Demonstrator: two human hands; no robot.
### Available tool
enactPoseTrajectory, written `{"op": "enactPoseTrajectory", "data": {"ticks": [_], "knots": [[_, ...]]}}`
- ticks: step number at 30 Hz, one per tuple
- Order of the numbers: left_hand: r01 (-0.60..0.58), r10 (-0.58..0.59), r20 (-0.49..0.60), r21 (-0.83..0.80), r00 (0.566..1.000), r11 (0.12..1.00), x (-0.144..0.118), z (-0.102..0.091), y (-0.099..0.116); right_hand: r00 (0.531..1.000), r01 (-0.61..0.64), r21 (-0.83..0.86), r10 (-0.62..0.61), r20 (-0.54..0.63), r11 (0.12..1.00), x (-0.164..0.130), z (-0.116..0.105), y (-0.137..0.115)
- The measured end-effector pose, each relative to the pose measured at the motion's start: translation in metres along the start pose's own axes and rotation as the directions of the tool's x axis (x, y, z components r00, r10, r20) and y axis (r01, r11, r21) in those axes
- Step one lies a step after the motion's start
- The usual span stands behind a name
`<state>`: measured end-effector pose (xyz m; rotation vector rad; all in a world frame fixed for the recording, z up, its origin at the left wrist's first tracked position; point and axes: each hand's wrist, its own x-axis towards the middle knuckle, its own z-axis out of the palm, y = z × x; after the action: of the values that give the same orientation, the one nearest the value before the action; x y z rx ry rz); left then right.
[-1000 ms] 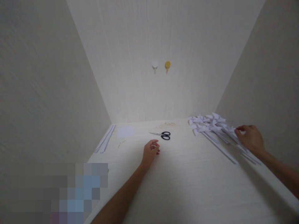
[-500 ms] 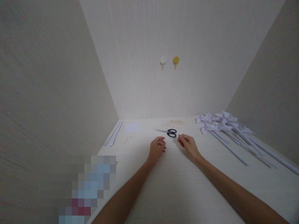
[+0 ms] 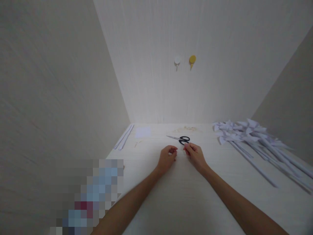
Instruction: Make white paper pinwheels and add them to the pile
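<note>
My left hand [image 3: 167, 158] is above the middle of the white table, fingers curled in towards the thumb. Whatever it may hold is too small to make out. Facing it across a narrow gap, my right hand [image 3: 195, 156] has thumb and fingertips pinched together, and anything between them is hidden. Just beyond my right fingertips lie scissors [image 3: 184, 138] with black handles, their blades pointing left. The right fingers overlap the nearer handle loop in the view; I cannot tell whether they touch it.
White paper pinwheels [image 3: 244, 130] on long paper sticks are heaped at the right. A square paper sheet [image 3: 143, 132] and rolled paper sticks [image 3: 126, 138] lie at the left. Small tan pieces [image 3: 189, 128] are scattered at the back. Two hooks, white [image 3: 177, 61] and yellow [image 3: 192, 59], are on the wall.
The view has shifted slightly left, so the surroundings appear further right. My right hand has come closer to my left hand, and its fingertips now overlap the scissors' handle in view.
</note>
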<state>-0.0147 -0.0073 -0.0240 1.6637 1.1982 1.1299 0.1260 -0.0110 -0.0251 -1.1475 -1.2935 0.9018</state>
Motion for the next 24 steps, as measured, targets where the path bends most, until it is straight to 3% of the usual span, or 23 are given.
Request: {"op": "enactPoseTrajectory", "data": {"ticks": [3,6,7,9,10,13,17,24], "knots": [[-0.139,0.13,0.055,0.23,0.99,0.963,0.015,-0.015,0.002,1.0,0.012,-0.02,-0.011,0.021,1.0,0.001,-0.001,0.001],[-0.325,0.256,0.199,0.582,0.946,0.745,0.042,-0.046,0.01,0.999,0.018,-0.027,-0.017,0.027,0.999,0.003,-0.001,0.002],[-0.338,0.231,0.247,0.688,0.941,0.642,0.051,-0.058,0.013,0.999,0.019,-0.028,-0.018,0.027,0.999,0.003,-0.001,0.002],[-0.266,0.049,0.269,0.879,0.962,0.396,0.069,-0.08,0.016,0.999,0.022,-0.027,-0.021,0.032,0.999,0.004,-0.001,0.002],[-0.225,-0.011,0.245,0.909,0.97,0.352,0.077,-0.089,0.016,0.999,0.024,-0.028,-0.023,0.034,0.999,0.004,-0.001,0.001],[-0.104,-0.135,0.144,0.959,0.98,0.263,0.095,-0.105,0.011,0.999,0.02,-0.032,-0.018,0.041,0.999,0.004,0.0,0.0],[0.011,-0.263,0.038,0.983,0.964,0.182,0.107,-0.112,0.0,0.999,0.008,-0.059,-0.006,0.039,0.998,0.004,0.0,-0.002],[-0.002,-0.305,0.037,0.993,0.952,0.115,0.117,-0.121,-0.002,0.999,0.029,-0.076,-0.026,0.039,0.997,0.004,0.0,0.001]]}}
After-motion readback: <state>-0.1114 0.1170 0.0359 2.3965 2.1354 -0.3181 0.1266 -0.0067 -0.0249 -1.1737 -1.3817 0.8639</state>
